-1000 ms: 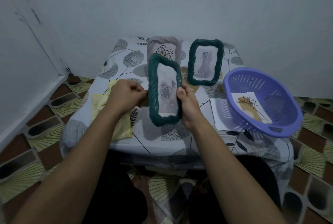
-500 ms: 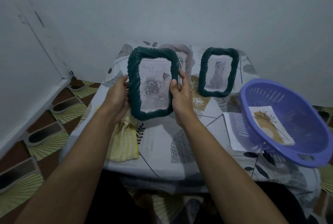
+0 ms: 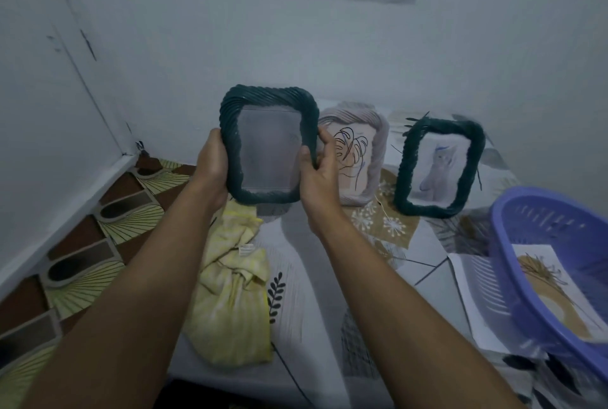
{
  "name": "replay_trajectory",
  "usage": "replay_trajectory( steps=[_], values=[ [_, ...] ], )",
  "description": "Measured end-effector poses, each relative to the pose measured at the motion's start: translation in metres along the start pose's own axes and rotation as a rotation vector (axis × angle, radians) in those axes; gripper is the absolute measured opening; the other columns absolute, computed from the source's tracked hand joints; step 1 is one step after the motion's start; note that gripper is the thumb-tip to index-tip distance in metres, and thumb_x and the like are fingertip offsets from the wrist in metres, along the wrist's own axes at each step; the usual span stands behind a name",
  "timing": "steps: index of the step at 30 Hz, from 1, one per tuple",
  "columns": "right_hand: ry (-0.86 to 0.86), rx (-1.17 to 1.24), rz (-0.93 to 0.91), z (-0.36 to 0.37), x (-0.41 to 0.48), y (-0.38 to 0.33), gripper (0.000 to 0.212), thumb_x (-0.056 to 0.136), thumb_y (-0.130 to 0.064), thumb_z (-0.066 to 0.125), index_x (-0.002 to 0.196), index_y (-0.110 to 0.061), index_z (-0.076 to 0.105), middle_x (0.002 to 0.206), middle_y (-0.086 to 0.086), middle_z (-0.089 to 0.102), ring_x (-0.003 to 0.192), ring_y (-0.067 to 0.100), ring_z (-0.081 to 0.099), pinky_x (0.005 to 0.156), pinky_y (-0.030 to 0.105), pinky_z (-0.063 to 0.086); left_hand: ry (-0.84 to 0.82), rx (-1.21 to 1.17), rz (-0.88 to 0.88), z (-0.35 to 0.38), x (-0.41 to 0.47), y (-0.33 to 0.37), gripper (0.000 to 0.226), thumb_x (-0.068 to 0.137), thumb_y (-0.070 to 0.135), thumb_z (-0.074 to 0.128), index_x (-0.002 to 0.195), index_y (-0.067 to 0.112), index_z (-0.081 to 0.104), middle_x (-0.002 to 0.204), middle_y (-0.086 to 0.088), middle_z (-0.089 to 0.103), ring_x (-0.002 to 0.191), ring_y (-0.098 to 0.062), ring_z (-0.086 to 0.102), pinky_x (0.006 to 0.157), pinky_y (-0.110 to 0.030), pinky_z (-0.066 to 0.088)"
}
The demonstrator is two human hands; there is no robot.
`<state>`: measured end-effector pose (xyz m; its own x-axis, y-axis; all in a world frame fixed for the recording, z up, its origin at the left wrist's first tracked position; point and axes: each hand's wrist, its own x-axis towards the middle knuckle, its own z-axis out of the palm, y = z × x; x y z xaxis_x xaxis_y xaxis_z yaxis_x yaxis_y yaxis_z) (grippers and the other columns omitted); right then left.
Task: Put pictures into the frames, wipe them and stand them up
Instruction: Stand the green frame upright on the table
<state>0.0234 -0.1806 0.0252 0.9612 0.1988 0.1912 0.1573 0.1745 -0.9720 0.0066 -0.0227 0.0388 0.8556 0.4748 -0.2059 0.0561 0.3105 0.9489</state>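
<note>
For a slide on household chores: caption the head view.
Left hand and right hand hold a dark green rope-textured picture frame above the leaf-patterned table, a crumpled yellow cloth lying below.

The held frame and the right frame are dark green with twisted ribbing; the middle frame is pale greyish pink. The cloth is pale yellow and the basket is lilac. The tablecloth is white with grey and black leaves.
</note>
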Motion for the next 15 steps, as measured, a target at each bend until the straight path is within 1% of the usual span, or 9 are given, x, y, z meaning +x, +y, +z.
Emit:
replay_trajectory(
  steps=[2,3,5,6,7,10,12,15],
  values=[
    [-0.061,-0.005,0.072,0.007,0.005,0.006,0.050,0.101,-0.004,0.046,0.133,-0.042,0.039,0.128,0.017,0.059,0.106,0.021,0.061,0.093,0.040,0.052,0.043,0.001,0.001,-0.007,0.016,-0.002,0.050,0.099,0.040,0.030,0.120,0.017,0.069,0.112,-0.012,0.073,0.105,-0.030,0.068,0.090,-0.051,0.057],
    [-0.091,-0.021,0.104,0.011,0.007,0.009,0.057,0.098,0.000,0.046,0.137,-0.041,0.037,0.132,0.015,0.058,0.111,0.020,0.061,0.095,0.039,0.052,0.052,0.006,-0.001,-0.012,0.024,-0.003,0.050,0.099,0.040,0.031,0.120,0.016,0.069,0.113,-0.012,0.073,0.105,-0.031,0.068,0.089,-0.052,0.057],
    [-0.134,-0.047,0.149,0.018,0.011,0.015,0.074,0.093,0.002,0.048,0.149,-0.041,0.027,0.144,0.007,0.051,0.127,0.021,0.054,0.105,0.043,0.049,0.068,0.011,0.001,-0.021,0.039,-0.006,0.051,0.097,0.042,0.032,0.121,0.017,0.069,0.115,-0.012,0.072,0.108,-0.032,0.067,0.089,-0.053,0.057],
    [-0.151,-0.055,0.163,0.021,0.014,0.018,0.080,0.092,0.003,0.048,0.153,-0.042,0.021,0.149,0.004,0.046,0.132,0.021,0.050,0.108,0.045,0.046,0.074,0.010,0.002,-0.025,0.046,-0.007,0.051,0.096,0.043,0.033,0.122,0.017,0.069,0.116,-0.012,0.071,0.108,-0.032,0.067,0.089,-0.053,0.057],
    [-0.166,-0.060,0.174,0.024,0.016,0.019,0.084,0.093,0.006,0.047,0.155,-0.041,0.017,0.152,0.002,0.043,0.134,0.021,0.048,0.109,0.043,0.045,0.079,0.008,0.003,-0.027,0.051,-0.008,0.051,0.095,0.043,0.034,0.122,0.018,0.069,0.116,-0.012,0.071,0.108,-0.032,0.067,0.089,-0.053,0.057],
    [-0.180,-0.075,0.195,0.030,0.024,0.026,0.086,0.093,0.010,0.043,0.157,-0.040,0.012,0.154,0.000,0.041,0.133,0.019,0.047,0.108,0.039,0.045,0.092,0.006,0.014,-0.031,0.065,-0.013,0.051,0.095,0.043,0.033,0.122,0.017,0.069,0.117,-0.013,0.071,0.107,-0.032,0.067,0.088,-0.053,0.058],
    [-0.164,-0.094,0.193,0.033,0.027,0.034,0.088,0.091,0.009,0.043,0.157,-0.041,0.013,0.153,0.000,0.042,0.132,0.019,0.048,0.109,0.042,0.045,0.094,0.019,-0.002,-0.034,0.075,-0.016,0.052,0.095,0.043,0.033,0.122,0.016,0.069,0.116,-0.014,0.071,0.107,-0.033,0.067,0.088,-0.054,0.057],
    [-0.145,-0.120,0.188,0.037,0.028,0.043,0.091,0.085,0.003,0.046,0.155,-0.047,0.015,0.153,-0.005,0.042,0.133,0.016,0.048,0.111,0.048,0.043,0.068,0.044,-0.043,-0.037,0.086,-0.020,0.055,0.092,0.044,0.033,0.120,0.015,0.070,0.115,-0.016,0.071,0.107,-0.036,0.068,0.089,-0.057,0.056]
  ],
)
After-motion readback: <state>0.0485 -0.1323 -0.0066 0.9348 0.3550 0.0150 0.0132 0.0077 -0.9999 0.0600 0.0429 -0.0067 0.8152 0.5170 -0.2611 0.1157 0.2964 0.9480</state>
